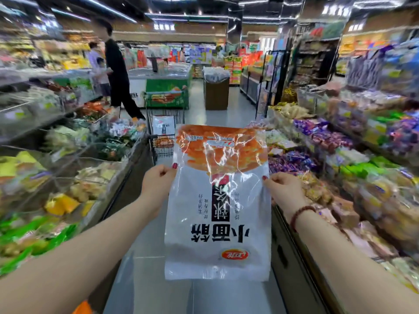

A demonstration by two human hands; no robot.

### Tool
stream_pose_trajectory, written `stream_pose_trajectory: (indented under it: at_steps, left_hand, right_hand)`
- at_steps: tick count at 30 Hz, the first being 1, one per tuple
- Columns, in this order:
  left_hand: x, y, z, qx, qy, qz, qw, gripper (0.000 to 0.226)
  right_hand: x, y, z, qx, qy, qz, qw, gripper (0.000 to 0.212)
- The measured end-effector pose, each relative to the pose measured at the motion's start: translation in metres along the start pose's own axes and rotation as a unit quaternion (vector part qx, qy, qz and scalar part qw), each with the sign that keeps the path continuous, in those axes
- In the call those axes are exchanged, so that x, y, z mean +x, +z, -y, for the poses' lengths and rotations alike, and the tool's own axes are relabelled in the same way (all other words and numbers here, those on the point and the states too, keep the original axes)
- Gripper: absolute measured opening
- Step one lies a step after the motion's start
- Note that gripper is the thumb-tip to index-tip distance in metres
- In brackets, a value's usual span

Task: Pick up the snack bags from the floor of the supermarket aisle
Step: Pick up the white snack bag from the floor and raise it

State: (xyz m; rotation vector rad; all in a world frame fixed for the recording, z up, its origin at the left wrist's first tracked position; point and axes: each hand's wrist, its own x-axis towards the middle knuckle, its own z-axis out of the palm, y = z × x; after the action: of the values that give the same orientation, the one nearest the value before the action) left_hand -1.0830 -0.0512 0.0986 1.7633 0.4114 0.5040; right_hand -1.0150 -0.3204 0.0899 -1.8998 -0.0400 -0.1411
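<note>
Supermarket aisle, grey floor point(156, 282) running between open display bins of wrapped snacks on both sides. Head view only.

Object: one large white-and-orange snack bag point(217, 200), held up in the air over the aisle, clear of the floor, front face to the camera with the print upside down. It hangs flat, film wrinkled near the orange end.

Hands: left hand point(158, 180) pinches the bag's left edge, thumb on the front face, remaining fingers behind and hidden. Right hand point(283, 186) pinches the right edge the same way; a beaded bracelet point(299, 216) sits on that wrist.

Ahead: a wire shopping cart point(164, 141) stands in the aisle just beyond the bag, with a similar white bag point(163, 124) upright inside it. A person in black point(118, 71) walks past further back on the left.

Progress, as judged: at least this bag is picked up; the one in the cart suggests collected bags go there. The visible strip of floor shows no other bag, though the held bag hides a good part of it. An orange shape point(84, 309) at the bottom edge cannot be identified. Remaining: place this bag, then check the hidden floor.
</note>
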Motion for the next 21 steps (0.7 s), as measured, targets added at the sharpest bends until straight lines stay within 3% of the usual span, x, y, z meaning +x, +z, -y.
stream_pose_trajectory:
  at_steps: [6,21]
  left_hand:
    - [0.114,0.010,0.021,0.001,-0.008,-0.017,1.000,0.028]
    - [0.395,0.014,0.066,0.000,-0.043,-0.078,0.996,0.021]
  right_hand:
    - [0.106,0.071,-0.001,-0.008,-0.011,0.012,1.000,0.028]
    - [0.368,0.248,0.023,-0.022,-0.006,0.086,0.996,0.026]
